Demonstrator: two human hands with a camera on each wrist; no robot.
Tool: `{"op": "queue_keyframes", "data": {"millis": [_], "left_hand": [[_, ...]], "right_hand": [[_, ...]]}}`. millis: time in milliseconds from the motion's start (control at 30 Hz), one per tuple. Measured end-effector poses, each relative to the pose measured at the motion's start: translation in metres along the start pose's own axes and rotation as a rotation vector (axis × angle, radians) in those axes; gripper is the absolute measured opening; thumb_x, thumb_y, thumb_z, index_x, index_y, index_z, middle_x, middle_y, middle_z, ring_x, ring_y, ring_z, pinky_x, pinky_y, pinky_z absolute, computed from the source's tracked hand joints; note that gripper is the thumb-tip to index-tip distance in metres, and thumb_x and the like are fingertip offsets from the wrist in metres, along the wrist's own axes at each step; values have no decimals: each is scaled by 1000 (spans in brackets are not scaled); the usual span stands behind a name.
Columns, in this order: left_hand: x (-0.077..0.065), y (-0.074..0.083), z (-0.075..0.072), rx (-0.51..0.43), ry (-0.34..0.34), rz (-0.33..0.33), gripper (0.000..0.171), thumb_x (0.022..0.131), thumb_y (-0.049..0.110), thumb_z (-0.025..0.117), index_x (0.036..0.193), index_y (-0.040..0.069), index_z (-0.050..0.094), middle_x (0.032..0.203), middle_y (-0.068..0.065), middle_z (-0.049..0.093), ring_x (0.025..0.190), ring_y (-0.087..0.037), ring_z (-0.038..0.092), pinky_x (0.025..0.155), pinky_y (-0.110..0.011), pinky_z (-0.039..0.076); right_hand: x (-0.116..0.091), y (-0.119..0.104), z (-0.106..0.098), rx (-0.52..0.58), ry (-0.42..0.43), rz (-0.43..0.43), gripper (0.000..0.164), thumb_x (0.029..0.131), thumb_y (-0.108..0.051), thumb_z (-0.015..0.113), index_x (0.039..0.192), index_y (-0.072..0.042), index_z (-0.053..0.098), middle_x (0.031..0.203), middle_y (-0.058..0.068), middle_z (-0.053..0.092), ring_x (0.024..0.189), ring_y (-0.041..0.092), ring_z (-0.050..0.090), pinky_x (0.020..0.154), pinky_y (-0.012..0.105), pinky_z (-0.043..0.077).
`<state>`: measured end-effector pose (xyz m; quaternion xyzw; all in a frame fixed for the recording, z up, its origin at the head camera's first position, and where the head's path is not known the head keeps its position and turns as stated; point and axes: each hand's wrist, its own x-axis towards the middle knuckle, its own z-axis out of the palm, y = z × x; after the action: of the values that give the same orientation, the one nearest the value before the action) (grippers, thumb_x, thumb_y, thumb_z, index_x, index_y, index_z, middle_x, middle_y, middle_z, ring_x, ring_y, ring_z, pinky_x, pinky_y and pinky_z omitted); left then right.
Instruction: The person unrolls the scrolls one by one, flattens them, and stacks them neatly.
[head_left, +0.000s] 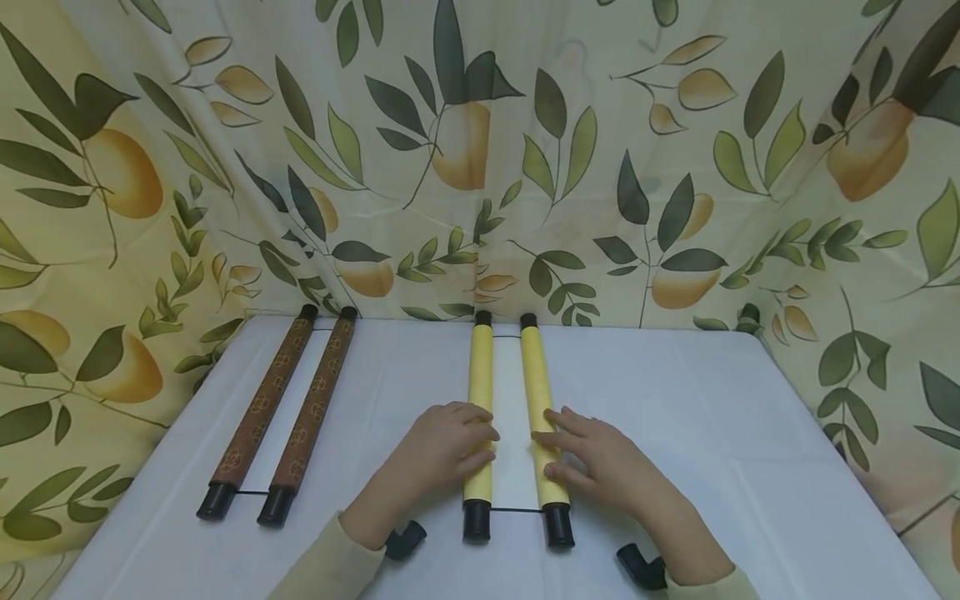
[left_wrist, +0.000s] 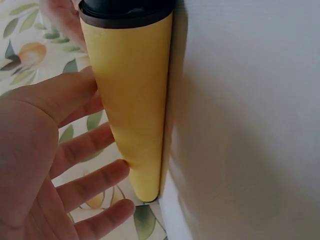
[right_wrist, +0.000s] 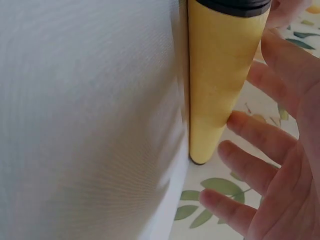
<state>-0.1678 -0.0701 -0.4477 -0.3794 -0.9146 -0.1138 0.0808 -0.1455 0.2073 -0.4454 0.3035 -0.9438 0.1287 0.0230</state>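
Two yellow rolls with black end caps lie lengthwise on the white table, a pale strip with thin dark end lines between them, like a partly spread scroll. My left hand [head_left: 444, 443] rests its spread fingers over the left yellow roll [head_left: 480, 375]. Over the right yellow roll [head_left: 537, 375] lie the fingertips of my right hand [head_left: 603, 458]. In the left wrist view the thumb and fingers [left_wrist: 95, 182] are extended along the roll's side, not wrapped round it. The right wrist view shows the same, with loosely spread fingers [right_wrist: 250, 167] beside the yellow surface.
To the left lies a similar pair of brown patterned rolls [head_left: 258, 408] with black ends. Black bent pieces show beside the left wrist [head_left: 407, 542] and right wrist [head_left: 641, 567]. A leaf-and-fruit printed curtain [head_left: 480, 208] stands behind the table [head_left: 660, 375] and along its sides.
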Motion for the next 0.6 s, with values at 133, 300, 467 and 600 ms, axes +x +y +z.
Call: {"op": "queue_keyframes", "data": {"millis": [133, 300, 467, 600], "left_hand": [[-1, -2, -2, 1, -25, -28, 24, 95, 40, 66, 112, 27, 76, 124, 2, 66, 113, -19, 62, 87, -39, 54], [-2, -4, -4, -19, -38, -38, 22, 94, 39, 67, 107, 26, 78, 125, 0, 65, 114, -20, 61, 90, -39, 53], [-3, -4, -7, -41, -78, -55, 24, 94, 40, 67, 107, 23, 76, 138, -3, 61, 133, -28, 52, 107, -48, 44], [-4, -6, -7, -47, -76, -62, 27, 92, 44, 69, 108, 22, 75, 138, -4, 61, 132, -25, 53, 108, -54, 41]], "right_hand": [[0, -1, 0, -12, 7, -11, 41, 92, -48, 66, 127, -26, 70, 148, 9, 51, 138, 34, 46, 106, 53, 44], [-1, -2, -1, 7, 11, 0, 40, 92, -46, 67, 123, -22, 70, 149, 6, 52, 137, 31, 48, 105, 51, 45], [0, -3, -2, -2, -44, 59, 38, 93, -47, 65, 125, -26, 70, 147, 6, 53, 123, 30, 60, 99, 49, 50], [-1, -3, -3, -17, -33, 66, 33, 93, -46, 65, 120, -27, 73, 147, 7, 53, 121, 31, 61, 99, 49, 50]]}}
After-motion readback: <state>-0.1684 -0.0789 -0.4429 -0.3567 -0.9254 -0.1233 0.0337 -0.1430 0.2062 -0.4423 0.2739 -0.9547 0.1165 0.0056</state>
